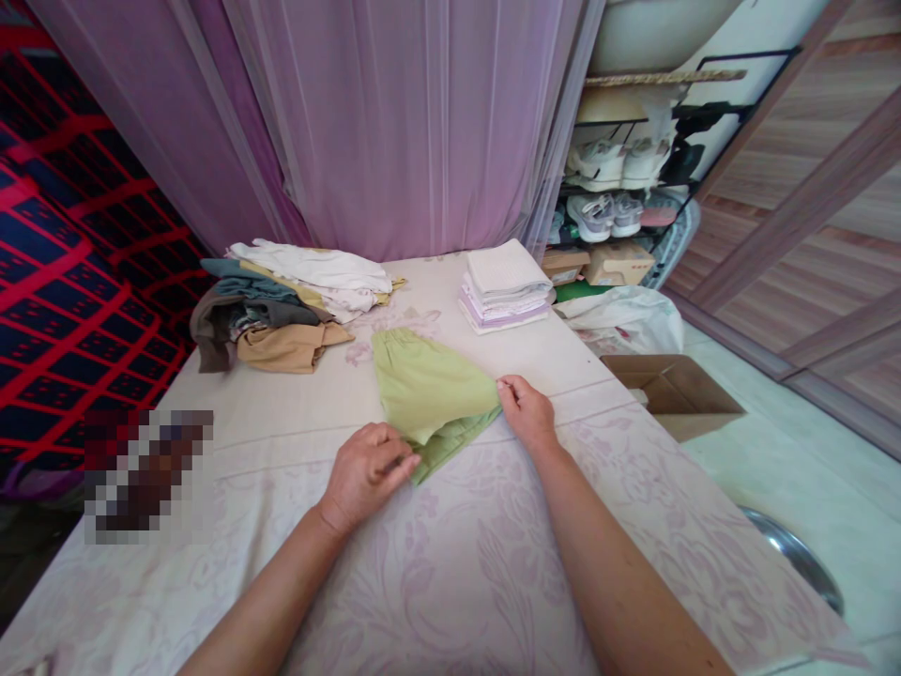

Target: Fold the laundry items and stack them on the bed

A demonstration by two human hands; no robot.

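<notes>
A small light-green garment (pixel 429 390) lies folded on the pale flowered tablecloth (pixel 450 554) in the middle of the table. My left hand (pixel 366 474) pinches its near left corner, fingers closed on the cloth. My right hand (pixel 527 411) grips the near right corner, fingers curled on the fabric edge. The garment's elastic waistband points away from me.
A loose heap of unfolded clothes (pixel 282 305) sits at the back left. A neat stack of folded white and lilac cloths (pixel 505 286) stands at the back right. Beyond the table's right edge are an open cardboard box (pixel 672 394), a shoe rack (pixel 626 188) and a white bag (pixel 626 319). Purple curtain behind.
</notes>
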